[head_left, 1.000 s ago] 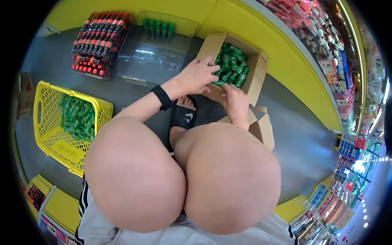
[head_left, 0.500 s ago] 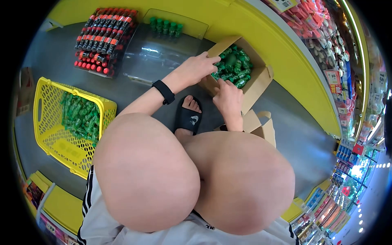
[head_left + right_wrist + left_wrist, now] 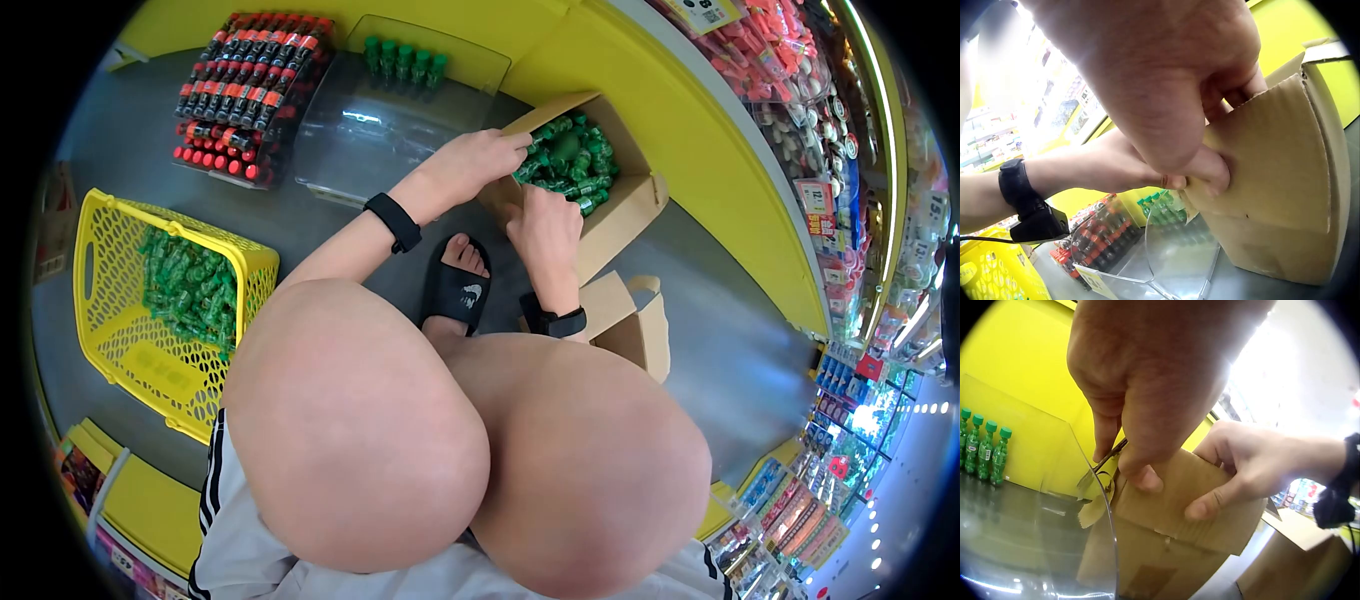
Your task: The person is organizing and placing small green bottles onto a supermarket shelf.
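A cardboard box (image 3: 625,205) of small green-capped bottles (image 3: 570,160) stands tilted by the yellow shelf base. My left hand (image 3: 475,165) grips the box's near-left edge, thumb on the outside of the cardboard flap (image 3: 1179,512) in the left wrist view. Beside it my right hand (image 3: 545,232) pinches the same flap, its thumb pressed on the cardboard (image 3: 1272,156) and its other fingers over the edge. The fingers inside the box are partly hidden.
Left, a yellow basket (image 3: 180,385) holds green bottles (image 3: 190,285). A clear bin (image 3: 390,150) with several green bottles and a stack of red-capped dark bottles (image 3: 245,100) lie beyond. Another open carton (image 3: 650,330) is right of the foot; shelves line the right.
My right hand has moved left and down along the box's near edge, closer to my left hand, and its wristband has come into view. The box's near edge has shifted slightly.
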A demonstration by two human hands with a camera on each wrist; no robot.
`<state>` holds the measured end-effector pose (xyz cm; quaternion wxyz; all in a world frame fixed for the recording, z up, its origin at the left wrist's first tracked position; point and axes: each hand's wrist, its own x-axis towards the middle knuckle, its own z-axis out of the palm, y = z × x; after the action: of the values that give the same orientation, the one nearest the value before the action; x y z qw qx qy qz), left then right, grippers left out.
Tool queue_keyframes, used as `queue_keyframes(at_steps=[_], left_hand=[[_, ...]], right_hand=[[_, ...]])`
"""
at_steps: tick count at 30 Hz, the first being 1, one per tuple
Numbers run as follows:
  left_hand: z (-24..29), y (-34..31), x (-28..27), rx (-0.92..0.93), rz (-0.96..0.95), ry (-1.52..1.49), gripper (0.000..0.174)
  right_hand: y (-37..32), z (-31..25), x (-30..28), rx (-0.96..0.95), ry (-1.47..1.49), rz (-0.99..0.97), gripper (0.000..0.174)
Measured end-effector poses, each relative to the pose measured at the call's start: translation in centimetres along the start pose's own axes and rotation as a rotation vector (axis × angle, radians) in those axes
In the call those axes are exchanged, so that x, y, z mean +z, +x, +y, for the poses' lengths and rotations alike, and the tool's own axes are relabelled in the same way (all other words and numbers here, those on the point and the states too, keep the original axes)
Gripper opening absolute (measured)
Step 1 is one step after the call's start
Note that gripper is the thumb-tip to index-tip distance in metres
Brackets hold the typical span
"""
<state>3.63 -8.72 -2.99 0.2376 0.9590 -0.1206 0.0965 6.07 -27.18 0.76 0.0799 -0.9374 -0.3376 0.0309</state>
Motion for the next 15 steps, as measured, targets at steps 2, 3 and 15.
queue_keyframes(at_steps=[2, 3, 15], left_hand=[[-0.3, 0.0, 0.2, 0.035, 0.030, 0.000, 0.021], [-0.4, 0.0, 0.2, 0.036, 0.030, 0.000, 0.021], [-0.9, 0.1, 0.1, 0.139, 0.126, -0.034, 0.008]], right_hand=[[0.1, 0.0, 0.2, -0.004, 0.004, 0.006, 0.013], [0.2, 0.0, 0.2, -0.006, 0.003, 0.015, 0.013], [-0.7, 0.9, 0.8, 0.062, 0.179, -0.016, 0.017]])
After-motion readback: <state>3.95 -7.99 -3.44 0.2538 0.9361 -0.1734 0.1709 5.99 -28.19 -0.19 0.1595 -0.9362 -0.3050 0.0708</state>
